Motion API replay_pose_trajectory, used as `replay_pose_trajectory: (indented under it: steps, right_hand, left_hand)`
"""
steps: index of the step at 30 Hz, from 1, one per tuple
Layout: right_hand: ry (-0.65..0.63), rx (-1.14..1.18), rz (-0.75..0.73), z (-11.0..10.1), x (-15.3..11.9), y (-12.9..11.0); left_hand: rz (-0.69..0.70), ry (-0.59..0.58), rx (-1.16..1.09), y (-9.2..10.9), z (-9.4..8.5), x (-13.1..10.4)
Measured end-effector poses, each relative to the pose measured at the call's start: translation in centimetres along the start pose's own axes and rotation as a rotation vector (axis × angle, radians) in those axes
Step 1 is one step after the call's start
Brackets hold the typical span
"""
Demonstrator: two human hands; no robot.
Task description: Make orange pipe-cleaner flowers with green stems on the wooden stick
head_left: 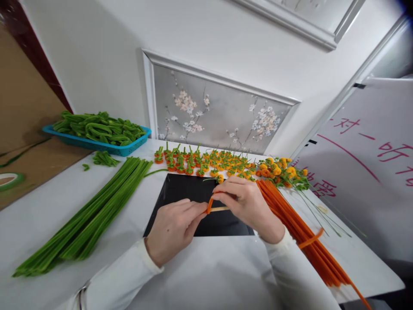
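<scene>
My left hand (174, 226) is closed in a pinch on a thin wooden stick (220, 209) and the near end of an orange pipe cleaner (209, 206). The pipe cleaner loops over the stick, and its upper part runs into the pinched thumb and fingers of my right hand (250, 204). Both hands hover over a black board (180, 189); the stick's ends are hidden or hard to see. Just behind the right fingers lies a small yellow pipe-cleaner flower (220, 179). A bundle of orange pipe cleaners (290, 219) lies beside my right forearm.
Green pipe cleaners (93, 215) lie at left, behind them a blue basket (129, 148) of bent green pieces. Rows of small orange and yellow flowers (190, 163) stand along the wall, with stemmed flowers (280, 170) farther right. Green tape (13, 181) sits far left.
</scene>
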State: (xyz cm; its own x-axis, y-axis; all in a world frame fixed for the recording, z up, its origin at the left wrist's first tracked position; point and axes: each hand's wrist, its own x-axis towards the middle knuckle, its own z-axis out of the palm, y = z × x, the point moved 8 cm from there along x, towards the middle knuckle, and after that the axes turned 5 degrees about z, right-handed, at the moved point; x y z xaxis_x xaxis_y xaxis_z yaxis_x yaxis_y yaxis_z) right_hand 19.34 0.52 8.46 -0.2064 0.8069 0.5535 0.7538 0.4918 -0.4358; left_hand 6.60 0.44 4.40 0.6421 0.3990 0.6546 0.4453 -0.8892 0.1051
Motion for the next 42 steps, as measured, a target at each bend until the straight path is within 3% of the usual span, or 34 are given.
replay_pose_trajectory:
  steps: [6,9,12,15,20,25,34,38,42]
  right_hand:
    - [-0.367,0.259,0.169,2.8,0.2,3.4]
    - [-0.534,0.278,0.188,4.4,-0.9,3.8]
    - [-0.589,0.270,0.153,5.1,-1.8,3.1]
    - [-0.610,0.227,0.082,5.2,-2.5,1.8]
    - [-0.547,0.016,0.007,4.0,-2.9,-0.4]
    - [-0.394,-0.239,-0.024,2.8,-2.7,-1.6]
    - [-0.097,-0.249,-0.061,1.3,-1.4,-1.8]
    - [-0.024,-0.193,-0.014,1.0,-1.1,-1.1]
    - [-0.057,-0.121,0.062,1.7,-1.0,0.1]
  left_hand:
    - [0.028,0.035,-0.105,0.5,0.1,0.1]
    - [-0.068,0.034,-0.125,-0.1,0.1,-0.1]
    - [-0.239,-0.023,-0.178,-1.3,0.6,-0.5]
    - [-0.308,-0.009,-0.252,-2.0,0.7,-0.7]
    - [-0.325,0.044,-0.288,-2.6,0.4,-0.8]
    - [-0.306,0.028,-0.200,-2.8,0.2,-0.7]
    - [-0.079,0.006,-0.072,-1.1,0.7,-0.5]
    - [-0.158,-0.044,-0.191,-1.3,1.2,-0.5]
    - [-0.366,-0.118,-0.453,-1.9,2.2,-0.6]
